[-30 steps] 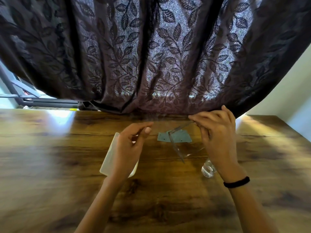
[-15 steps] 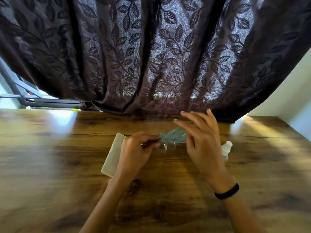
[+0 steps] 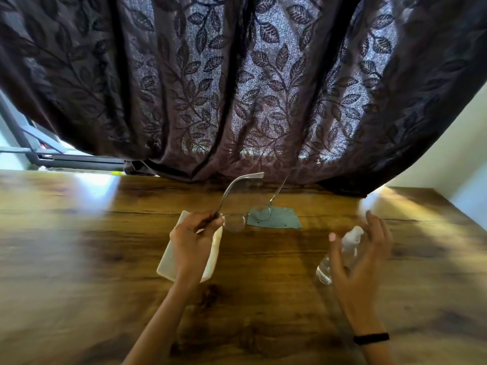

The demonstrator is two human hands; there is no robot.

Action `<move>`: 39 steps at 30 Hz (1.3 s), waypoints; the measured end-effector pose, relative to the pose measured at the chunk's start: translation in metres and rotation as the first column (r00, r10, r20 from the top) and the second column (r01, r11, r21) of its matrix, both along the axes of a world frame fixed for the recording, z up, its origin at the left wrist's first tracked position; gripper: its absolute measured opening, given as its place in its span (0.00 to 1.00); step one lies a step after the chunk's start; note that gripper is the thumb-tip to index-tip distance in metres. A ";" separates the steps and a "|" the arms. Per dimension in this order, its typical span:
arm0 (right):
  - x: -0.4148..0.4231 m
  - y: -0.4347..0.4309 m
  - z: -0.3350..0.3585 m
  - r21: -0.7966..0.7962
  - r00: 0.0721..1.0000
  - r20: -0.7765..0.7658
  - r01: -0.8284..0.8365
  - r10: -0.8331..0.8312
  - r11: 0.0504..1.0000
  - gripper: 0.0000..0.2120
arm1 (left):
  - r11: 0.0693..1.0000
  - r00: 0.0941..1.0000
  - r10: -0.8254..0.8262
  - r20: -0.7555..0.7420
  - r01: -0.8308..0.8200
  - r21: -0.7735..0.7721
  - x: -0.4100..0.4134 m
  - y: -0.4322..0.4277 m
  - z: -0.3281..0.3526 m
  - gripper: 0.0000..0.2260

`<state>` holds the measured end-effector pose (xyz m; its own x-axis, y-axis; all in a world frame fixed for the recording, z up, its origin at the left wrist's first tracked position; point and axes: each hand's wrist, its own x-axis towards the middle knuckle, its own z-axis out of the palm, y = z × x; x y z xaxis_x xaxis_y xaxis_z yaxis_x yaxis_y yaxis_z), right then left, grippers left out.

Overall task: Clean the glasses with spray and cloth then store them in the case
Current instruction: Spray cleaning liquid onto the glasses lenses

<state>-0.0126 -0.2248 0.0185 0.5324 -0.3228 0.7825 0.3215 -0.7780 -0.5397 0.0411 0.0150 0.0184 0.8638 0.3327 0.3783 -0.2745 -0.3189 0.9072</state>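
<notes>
Left hand (image 3: 191, 239) pinches the glasses (image 3: 238, 219) at a hinge — right hand (image 3: 359, 255) spread open around the spray bottle (image 3: 340, 255)

text: none legible | labels: none | numbers: none

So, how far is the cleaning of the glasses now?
Early stage. Done: the glasses are unfolded and lifted, in the grip of the left hand at one temple. In hand: the right hand is open around the spray bottle, not yet closed on it. Left: spraying, wiping with the blue cloth lying flat on the table, and storing in the white case.
</notes>
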 end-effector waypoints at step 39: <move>0.021 0.060 0.007 -0.031 0.870 -0.316 -0.409 0.379 0.912 0.22 | 0.994 0.960 -0.072 0.272 0.047 0.098 -0.003 -0.006 -0.004 0.16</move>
